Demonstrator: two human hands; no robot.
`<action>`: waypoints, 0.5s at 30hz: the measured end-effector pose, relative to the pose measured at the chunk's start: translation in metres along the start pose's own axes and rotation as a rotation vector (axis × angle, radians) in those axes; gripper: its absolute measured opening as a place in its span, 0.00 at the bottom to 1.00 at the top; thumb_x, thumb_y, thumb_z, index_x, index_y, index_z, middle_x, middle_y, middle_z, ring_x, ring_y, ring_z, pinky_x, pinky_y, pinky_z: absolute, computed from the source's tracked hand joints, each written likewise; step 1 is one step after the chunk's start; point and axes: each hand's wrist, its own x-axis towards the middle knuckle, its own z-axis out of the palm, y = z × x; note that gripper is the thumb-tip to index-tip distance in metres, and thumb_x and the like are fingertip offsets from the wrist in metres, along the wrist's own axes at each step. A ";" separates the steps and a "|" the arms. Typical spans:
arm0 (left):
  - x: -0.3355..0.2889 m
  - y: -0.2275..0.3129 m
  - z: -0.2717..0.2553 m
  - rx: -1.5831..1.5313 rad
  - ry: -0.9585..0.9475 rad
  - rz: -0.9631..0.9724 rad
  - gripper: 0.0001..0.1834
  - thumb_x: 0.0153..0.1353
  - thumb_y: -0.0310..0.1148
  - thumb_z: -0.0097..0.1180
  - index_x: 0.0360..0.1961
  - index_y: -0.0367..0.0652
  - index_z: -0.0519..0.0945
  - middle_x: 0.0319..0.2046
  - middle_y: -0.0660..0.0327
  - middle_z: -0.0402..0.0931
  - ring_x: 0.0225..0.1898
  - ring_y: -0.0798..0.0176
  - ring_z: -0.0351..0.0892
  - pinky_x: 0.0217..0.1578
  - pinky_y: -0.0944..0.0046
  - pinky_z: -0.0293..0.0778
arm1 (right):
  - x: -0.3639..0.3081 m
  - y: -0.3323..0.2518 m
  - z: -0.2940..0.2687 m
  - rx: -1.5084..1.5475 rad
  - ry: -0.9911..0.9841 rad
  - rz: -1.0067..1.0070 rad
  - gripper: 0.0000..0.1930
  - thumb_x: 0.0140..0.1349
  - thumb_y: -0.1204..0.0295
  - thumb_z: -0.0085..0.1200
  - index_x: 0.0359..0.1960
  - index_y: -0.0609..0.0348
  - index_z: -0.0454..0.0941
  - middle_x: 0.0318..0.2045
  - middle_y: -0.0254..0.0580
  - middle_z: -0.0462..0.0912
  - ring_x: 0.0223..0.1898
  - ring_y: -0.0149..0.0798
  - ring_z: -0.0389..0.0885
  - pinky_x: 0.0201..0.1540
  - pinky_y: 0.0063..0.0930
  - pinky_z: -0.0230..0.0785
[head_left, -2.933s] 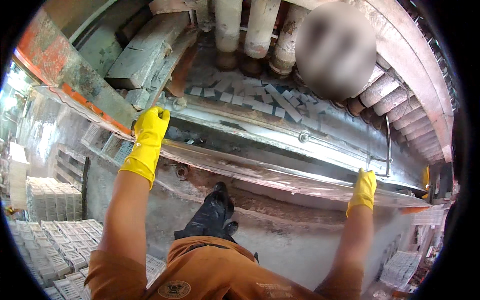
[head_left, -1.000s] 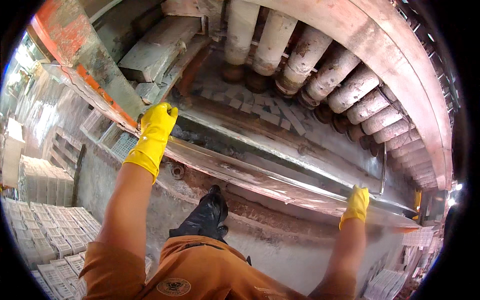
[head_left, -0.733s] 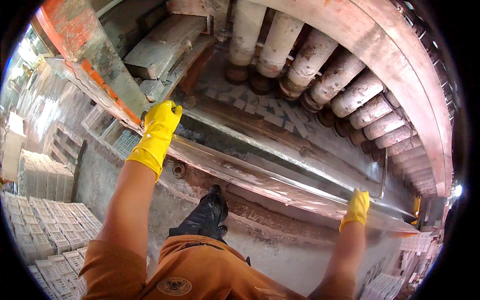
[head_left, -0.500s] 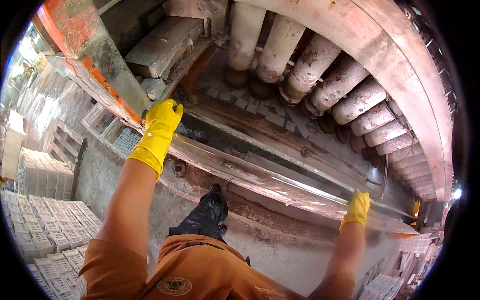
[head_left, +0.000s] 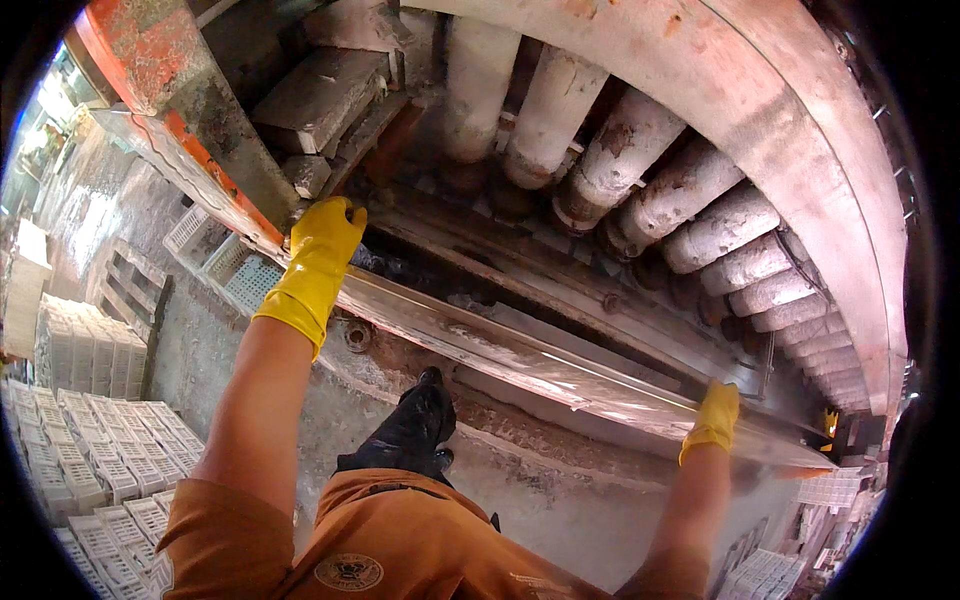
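Observation:
Both my hands wear yellow rubber gloves and rest on a long, wet metal panel [head_left: 520, 352] along the front of a large machine. At its left end, beside an orange post [head_left: 205, 165], the fingers of my left hand [head_left: 326, 238] curl over the top edge. Far to the right, my right hand [head_left: 714, 412] is closed over the same edge; its fingertips are hidden behind the panel. Beyond the panel lies a dark trough. Over it hangs a row of thick, pale, grimy cylinders [head_left: 605, 160] beneath a curved pinkish beam [head_left: 800, 110].
White plastic crates [head_left: 90, 440] stand stacked at lower left, with another crate [head_left: 240, 275] beside the machine's left end. A wooden pallet [head_left: 130, 285] lies on the floor. A stone-like block [head_left: 320, 100] sits behind the post. More crates [head_left: 765, 575] show at lower right.
The cylinders have shifted slightly nearer, and the pale tile-like pieces beneath them are now mostly hidden in shadow. The dark gap behind the panel looks wider. Both hands have stayed in place.

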 end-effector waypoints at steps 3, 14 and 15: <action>0.005 0.003 0.002 -0.011 0.010 0.006 0.23 0.63 0.52 0.58 0.44 0.43 0.85 0.46 0.49 0.84 0.50 0.42 0.82 0.53 0.47 0.76 | 0.001 -0.010 -0.001 0.035 -0.009 -0.014 0.27 0.62 0.56 0.51 0.52 0.71 0.78 0.52 0.67 0.81 0.55 0.65 0.78 0.58 0.50 0.68; 0.022 0.008 0.015 0.017 0.039 0.002 0.21 0.62 0.53 0.59 0.44 0.47 0.86 0.46 0.52 0.85 0.50 0.44 0.83 0.51 0.47 0.77 | -0.003 -0.041 -0.014 0.120 -0.015 -0.080 0.24 0.62 0.60 0.52 0.49 0.71 0.78 0.47 0.65 0.83 0.45 0.61 0.81 0.51 0.45 0.70; 0.023 0.008 0.015 0.014 0.037 0.002 0.21 0.62 0.53 0.59 0.44 0.47 0.86 0.46 0.52 0.85 0.50 0.45 0.83 0.51 0.47 0.77 | -0.001 -0.040 -0.012 0.128 -0.014 -0.082 0.24 0.62 0.60 0.53 0.49 0.71 0.78 0.48 0.65 0.83 0.46 0.62 0.81 0.52 0.45 0.70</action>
